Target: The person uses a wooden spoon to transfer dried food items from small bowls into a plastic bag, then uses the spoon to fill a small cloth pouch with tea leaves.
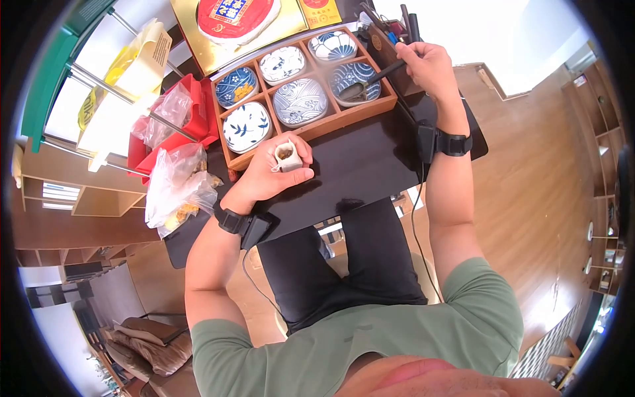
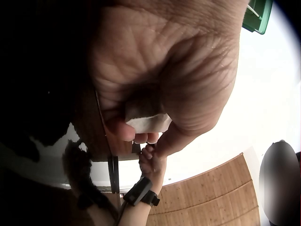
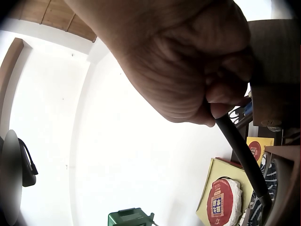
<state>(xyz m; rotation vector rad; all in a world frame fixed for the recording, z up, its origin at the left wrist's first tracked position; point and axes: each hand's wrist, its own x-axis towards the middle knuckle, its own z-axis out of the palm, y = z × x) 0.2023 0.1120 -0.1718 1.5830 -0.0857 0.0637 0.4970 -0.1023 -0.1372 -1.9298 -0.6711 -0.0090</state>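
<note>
In the head view, my left hand (image 1: pixel 263 176) grips a small white drawstring pouch (image 1: pixel 295 165) upright in front of the tray. The pouch's mouth stands open, with brown bits inside. In the left wrist view, the fingers and thumb curl round the white pouch (image 2: pixel 148 124). My right hand (image 1: pixel 430 69) pinches the end of a long, black-handled spoon (image 1: pixel 352 91). The spoon's head lies over the dark-blue patterned bowl (image 1: pixel 362 71) at the tray's near right corner. From the right wrist view, the black handle (image 3: pixel 240 146) slants down out of the fingers.
A wooden divided tray (image 1: pixel 319 127) holds several blue-and-white patterned bowls. Behind it stands a gold box (image 1: pixel 188 26) with a red-and-white round package (image 1: pixel 239 20). Left of the tray are a red basket (image 1: pixel 208 116) and plastic bags (image 1: pixel 173 188). Pens (image 1: pixel 413 26) stand behind the right hand.
</note>
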